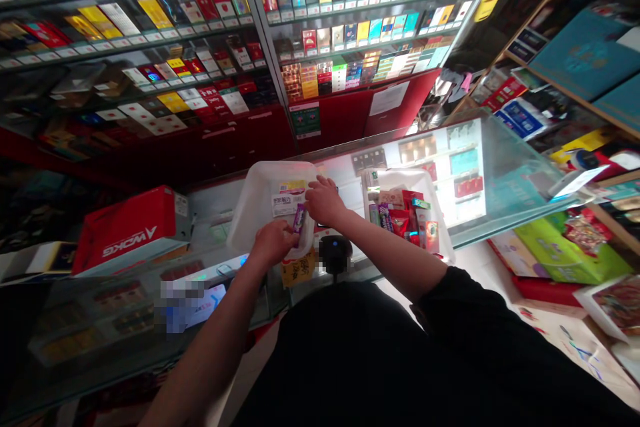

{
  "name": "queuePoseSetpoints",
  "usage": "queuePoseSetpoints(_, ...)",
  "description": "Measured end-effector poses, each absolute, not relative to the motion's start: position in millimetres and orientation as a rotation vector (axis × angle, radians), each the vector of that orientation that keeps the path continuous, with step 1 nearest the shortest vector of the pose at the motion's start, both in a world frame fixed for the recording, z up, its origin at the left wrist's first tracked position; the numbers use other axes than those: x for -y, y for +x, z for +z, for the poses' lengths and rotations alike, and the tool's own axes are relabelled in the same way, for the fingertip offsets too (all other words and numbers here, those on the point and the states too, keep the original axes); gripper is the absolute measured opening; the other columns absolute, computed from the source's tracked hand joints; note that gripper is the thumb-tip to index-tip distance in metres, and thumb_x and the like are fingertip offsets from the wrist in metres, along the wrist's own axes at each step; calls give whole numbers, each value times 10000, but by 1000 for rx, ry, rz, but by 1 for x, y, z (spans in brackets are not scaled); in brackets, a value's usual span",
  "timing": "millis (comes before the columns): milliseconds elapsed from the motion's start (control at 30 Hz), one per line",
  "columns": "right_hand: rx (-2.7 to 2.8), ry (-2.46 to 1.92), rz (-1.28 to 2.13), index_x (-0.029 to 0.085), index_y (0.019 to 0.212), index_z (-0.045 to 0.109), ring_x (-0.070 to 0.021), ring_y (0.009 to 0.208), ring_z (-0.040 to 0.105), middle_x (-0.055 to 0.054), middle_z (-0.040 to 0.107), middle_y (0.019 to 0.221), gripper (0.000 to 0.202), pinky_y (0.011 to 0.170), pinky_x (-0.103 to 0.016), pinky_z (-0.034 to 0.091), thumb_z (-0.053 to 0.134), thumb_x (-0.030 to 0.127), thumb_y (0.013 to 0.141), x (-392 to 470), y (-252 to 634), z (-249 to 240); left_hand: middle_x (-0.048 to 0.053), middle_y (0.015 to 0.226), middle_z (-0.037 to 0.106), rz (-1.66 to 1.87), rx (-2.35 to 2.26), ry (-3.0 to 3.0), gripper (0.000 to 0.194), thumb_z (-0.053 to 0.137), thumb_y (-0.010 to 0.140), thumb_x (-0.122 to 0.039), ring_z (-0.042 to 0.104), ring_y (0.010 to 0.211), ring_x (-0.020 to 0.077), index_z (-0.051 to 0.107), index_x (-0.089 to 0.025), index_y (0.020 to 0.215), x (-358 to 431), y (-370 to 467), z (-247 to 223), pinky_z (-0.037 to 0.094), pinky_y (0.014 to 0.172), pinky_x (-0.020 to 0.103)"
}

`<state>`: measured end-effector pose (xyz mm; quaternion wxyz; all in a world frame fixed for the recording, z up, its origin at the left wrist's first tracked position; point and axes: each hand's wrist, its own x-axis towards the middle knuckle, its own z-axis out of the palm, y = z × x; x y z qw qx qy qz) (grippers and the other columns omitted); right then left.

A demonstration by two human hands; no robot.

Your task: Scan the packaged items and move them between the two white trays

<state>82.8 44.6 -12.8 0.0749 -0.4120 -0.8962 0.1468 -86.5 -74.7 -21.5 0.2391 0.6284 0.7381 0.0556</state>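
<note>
A white plastic tub (245, 203) stands on the glass counter, with a few flat packets (287, 204) printed with labels on its bottom. A small purple-wrapped candy bar (299, 219) shows between my hands at the tub's right side. My left hand (276, 241) reaches in over the near side, its fingers closed at the lower end of the bar. Over the tub's right rim, my right hand (325, 200) has curled fingers close to the bar's upper end; what they hold is hidden. To the right, a second white tub (443, 230) contains several red, purple and green snack packets (400, 220).
A red box (135, 230) lies on the counter (520, 160) at left, near a lit phone screen (200, 307). A dark round device (335, 253) on a stand is close to my body. Shelves of cigarette packs (350, 33) rise behind.
</note>
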Motion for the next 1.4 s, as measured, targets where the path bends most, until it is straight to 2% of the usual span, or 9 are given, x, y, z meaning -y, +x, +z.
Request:
queuePoseSetpoints(233, 2476, -1324, 418, 166, 1027, 814, -368, 1468, 451, -146, 699, 1372, 206, 1234, -565, 312, 633, 246, 968, -36, 141, -7, 98, 1160, 796, 222, -1941, 1791, 243, 620, 916, -363, 721, 1103, 284, 789, -197, 970, 57, -62, -5, 533, 1027, 376)
queuePoseSetpoints(400, 2291, -1422, 427, 184, 990, 813, -338, 1390, 532, -138, 706, 1355, 179, 1244, -558, 321, 655, 258, 949, -31, 191, -22, 100, 1173, 794, 199, -1899, 1844, 284, 626, 932, -378, 725, 1082, 279, 791, -187, 1063, 44, -40, 5, 539, 982, 367)
queuePoseSetpoints(533, 2203, -1523, 416, 195, 973, 817, -330, 1338, 551, -133, 734, 1272, 194, 1248, -563, 302, 630, 236, 941, -20, 227, -31, 102, 1127, 803, 159, -1842, 1904, 285, 614, 958, -386, 738, 1017, 276, 794, -193, 1064, 31, -20, 12, 549, 917, 361)
queuePoseSetpoints(667, 2145, -1568, 377, 207, 947, 825, -315, 1311, 561, -122, 754, 1235, 197, 1237, -518, 326, 632, 217, 910, -6, 255, -42, 101, 1131, 806, 101, -1784, 2012, 298, 611, 975, -412, 739, 1032, 276, 794, -202, 1082, 16, 3, 15, 554, 914, 354)
queuePoseSetpoints(800, 2085, -1680, 332, 208, 953, 818, -340, 1392, 512, -123, 741, 1264, 166, 1207, -516, 365, 687, 239, 856, 10, 272, -55, 103, 1223, 789, 58, -1679, 2095, 282, 598, 979, -333, 724, 1133, 287, 782, -209, 1154, 2, 31, 12, 555, 981, 372)
queuePoseSetpoints(933, 2080, -1776, 319, 181, 1099, 800, -395, 1499, 385, -170, 641, 1443, 302, 1253, -592, 285, 722, 283, 826, 24, 277, -63, 115, 1339, 741, 49, -1539, 2186, 322, 571, 985, -249, 688, 1245, 279, 731, -197, 1260, -8, 61, 1, 529, 1078, 370)
queuePoseSetpoints(1067, 2077, -1819, 336, 186, 1128, 782, -422, 1561, 269, -181, 520, 1579, 340, 1271, -645, 209, 731, 285, 807, 30, 276, -66, 134, 1393, 697, -5, -1484, 2245, 339, 509, 997, -172, 704, 1224, 265, 681, -196, 1289, -20, 88, -10, 554, 1033, 356)
queuePoseSetpoints(1200, 2075, -1861, 351, 201, 1146, 767, -432, 1578, 236, -176, 501, 1593, 347, 1264, -670, 196, 719, 253, 806, 32, 274, -66, 130, 1452, 661, -52, -1390, 2313, 381, 505, 1011, -175, 697, 1256, 256, 603, -221, 1376, -34, 108, -16, 569, 1003, 340)
queuePoseSetpoints(1400, 2136, -1897, 313, 175, 1163, 756, -450, 1555, 291, -200, 536, 1545, 342, 1264, -650, 232, 684, 232, 834, 30, 270, -60, 213, 1270, 746, -244, -1343, 2322, 315, 617, 945, -170, 739, 1178, 333, 683, -134, 1251, -49, 129, -20, 591, 962, 391)
